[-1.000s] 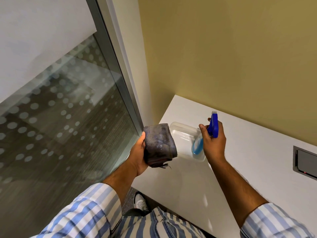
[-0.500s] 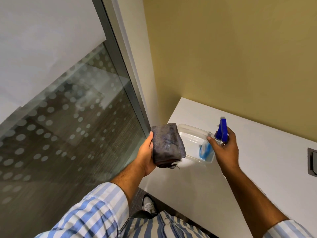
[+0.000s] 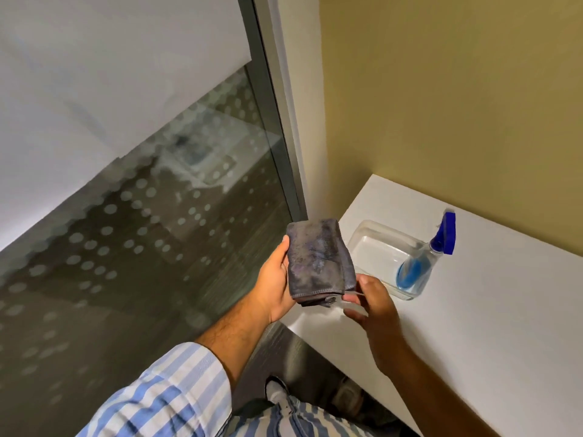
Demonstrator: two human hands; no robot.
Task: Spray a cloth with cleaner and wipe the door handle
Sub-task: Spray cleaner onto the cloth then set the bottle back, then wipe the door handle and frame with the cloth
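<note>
A folded grey cloth point(image 3: 318, 257) lies across the palm of my left hand point(image 3: 277, 279), held at mid-frame beside the glass door. My right hand point(image 3: 373, 304) pinches the cloth's lower right corner between thumb and fingers. The spray bottle point(image 3: 422, 263), clear with blue liquid and a blue trigger head, leans in a clear plastic container point(image 3: 372, 244) on the white table point(image 3: 473, 326), with no hand on it. No door handle is in view.
A glass door point(image 3: 142, 247) with frosted dots and a grey metal frame point(image 3: 274, 121) fills the left. A yellow wall point(image 3: 441, 105) stands behind the table. My shoes and the floor show below between door and table edge.
My right hand has let go of the spray bottle, which now rests in the container, and has moved left to the cloth's corner. The view has shifted a little.
</note>
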